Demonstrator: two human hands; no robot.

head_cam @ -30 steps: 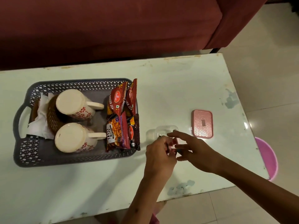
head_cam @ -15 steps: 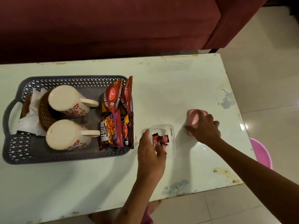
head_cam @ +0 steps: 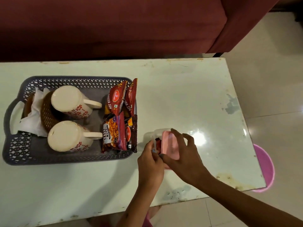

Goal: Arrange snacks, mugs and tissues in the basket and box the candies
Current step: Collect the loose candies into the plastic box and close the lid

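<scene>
In the grey basket (head_cam: 68,157) on the table (head_cam: 188,95), tissues (head_cam: 35,119), 2 upturned mugs (head_cam: 68,100) and snack packets (head_cam: 120,117) are held, while just beside it the clear box (head_cam: 158,132) of candies (head_cam: 158,145) is clasped by the left hand (head_cam: 150,163) and the pink lid (head_cam: 169,145), tilted over it, is gripped by the right hand (head_cam: 183,159).

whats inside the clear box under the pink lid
Red candy wrappers show in the clear box beside the pink lid. The lid and both hands cover the rest, so the count cannot be told.
</scene>
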